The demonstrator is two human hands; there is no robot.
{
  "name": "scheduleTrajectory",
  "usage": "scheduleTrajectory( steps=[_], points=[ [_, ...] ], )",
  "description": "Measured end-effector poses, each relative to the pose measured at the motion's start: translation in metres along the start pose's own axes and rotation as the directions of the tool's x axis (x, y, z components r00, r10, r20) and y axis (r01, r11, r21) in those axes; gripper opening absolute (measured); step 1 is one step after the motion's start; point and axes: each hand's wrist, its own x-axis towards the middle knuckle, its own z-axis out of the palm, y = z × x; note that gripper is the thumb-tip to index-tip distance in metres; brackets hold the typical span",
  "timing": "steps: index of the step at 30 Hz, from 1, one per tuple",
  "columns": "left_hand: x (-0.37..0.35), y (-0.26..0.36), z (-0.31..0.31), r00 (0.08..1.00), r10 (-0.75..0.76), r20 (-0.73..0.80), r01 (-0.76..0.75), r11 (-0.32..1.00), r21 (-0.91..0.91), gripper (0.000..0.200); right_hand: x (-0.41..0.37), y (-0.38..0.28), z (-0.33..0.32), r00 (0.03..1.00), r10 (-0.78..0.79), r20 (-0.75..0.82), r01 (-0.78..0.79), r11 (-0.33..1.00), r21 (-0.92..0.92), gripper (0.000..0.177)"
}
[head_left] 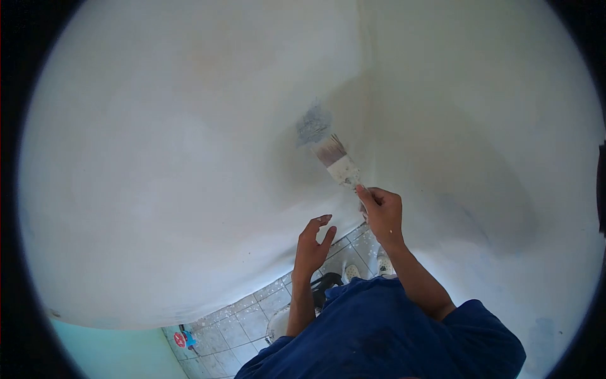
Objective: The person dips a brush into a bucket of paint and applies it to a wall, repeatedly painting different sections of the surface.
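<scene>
A flat paintbrush (343,169) with a paint-caked ferrule is in my right hand (385,213), whose fingers wrap round its handle. The bristles point up and left, close to or touching the white wall (189,145), just below a rough grey patch (314,124). My left hand (312,245) hangs lower and to the left, in front of the wall, with its thumb and fingers apart and nothing between them. Pale specks of paint show on its fingertips.
A second wall (454,126) meets the first at a corner on the right. Below lies a paint-spattered tiled floor (252,320), with light clogs (352,272) on my feet. A dark object (325,284) is near them. A red and blue item (184,338) lies at lower left.
</scene>
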Motion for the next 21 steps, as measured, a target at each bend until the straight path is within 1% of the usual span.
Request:
scheduleTrajectory(
  steps=[1,3,5,7,10,13,16,17,19,21],
  points=[
    [0.004,-0.004,-0.001,1.0,-0.006,-0.01,0.006,1.0,-0.009,0.029,0.002,-0.002,0.0,1.0,0.02,-0.004,-0.02,1.0,-0.004,0.033],
    [0.0,-0.013,0.005,1.0,-0.019,-0.022,0.018,1.0,-0.022,0.029,0.013,0.014,-0.001,1.0,0.002,0.021,-0.002,0.999,-0.042,0.032],
    [-0.005,-0.011,0.007,1.0,-0.016,-0.011,0.016,1.0,0.006,0.03,0.014,0.023,-0.004,1.0,-0.002,0.022,0.003,0.999,-0.054,0.031],
    [-0.003,-0.012,0.003,0.999,-0.028,-0.025,0.028,0.999,0.023,0.03,0.012,0.021,-0.004,1.0,0.001,0.002,-0.001,0.999,-0.036,0.03],
    [-0.008,-0.017,0.01,0.996,-0.073,-0.05,0.073,0.997,0.006,0.03,0.011,0.018,-0.007,0.999,-0.025,0.03,0.025,1.0,0.002,0.03],
    [-0.011,-0.019,0.012,0.996,-0.075,-0.048,0.076,0.997,0.012,0.031,0.025,0.011,0.004,0.999,-0.035,0.04,0.036,0.999,-0.005,0.031],
    [-0.012,-0.01,0.008,0.996,-0.066,-0.055,0.069,0.996,0.058,0.032,0.016,0.012,-0.006,0.998,-0.041,0.053,0.044,0.997,-0.063,0.033],
    [-0.013,-0.014,0.011,0.992,-0.099,-0.078,0.101,0.995,0.021,0.031,0.019,0.009,-0.007,0.998,-0.052,0.043,0.052,0.999,-0.012,0.034],
    [-0.011,-0.016,0.013,0.992,-0.106,-0.07,0.109,0.993,0.042,0.031,0.013,-0.016,-0.001,0.998,-0.055,0.014,0.054,0.995,0.081,0.036],
    [-0.012,-0.013,0.014,0.991,-0.114,-0.068,0.116,0.993,0.034,0.03,0.03,-0.014,0.008,0.995,-0.104,0.014,0.102,0.992,0.071,0.036]
  ],
)
